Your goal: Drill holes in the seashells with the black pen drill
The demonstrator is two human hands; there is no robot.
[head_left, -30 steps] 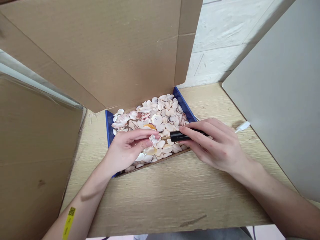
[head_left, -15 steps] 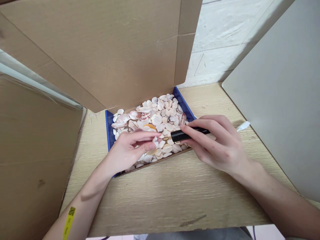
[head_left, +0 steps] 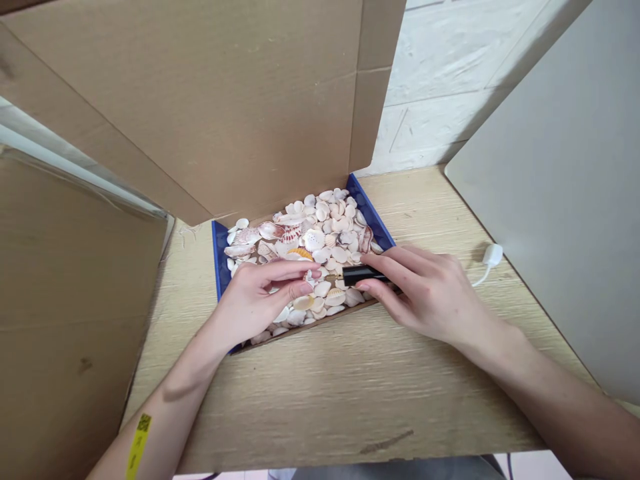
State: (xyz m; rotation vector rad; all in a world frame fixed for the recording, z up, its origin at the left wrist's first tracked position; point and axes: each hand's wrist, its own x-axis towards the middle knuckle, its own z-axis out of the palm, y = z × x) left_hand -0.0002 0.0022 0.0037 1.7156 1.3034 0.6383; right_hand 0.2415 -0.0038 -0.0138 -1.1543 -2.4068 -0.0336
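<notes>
Between the thumb and fingers of my left hand (head_left: pixel 265 290) is a small whitish seashell (head_left: pixel 311 278), partly covered by the fingertips. My right hand (head_left: pixel 425 287) wraps around the black barrel of a mini electric drill (head_left: pixel 354 275). Its brass-coloured tip points left at the shell, close to it; whether the bit touches the shell I cannot tell. Both hands are over a shallow blue-sided box (head_left: pixel 373 212) filled with loose seashells (head_left: pixel 337 255), mostly white, some brown-marked, one orange-yellow.
A large cardboard panel (head_left: pixel 240 113) rises behind the box, and another cardboard piece (head_left: pixel 75 300) stands at left. On the right a pale board (head_left: pixel 560 187) leans over the wooden table (head_left: pixel 350 393). A white cable connector (head_left: pixel 493 255) sits beyond my right hand.
My right hand has shifted its grip, with the fingers now lower and closer around the drill. The white connector has swung up and right. My left hand stays almost in place.
</notes>
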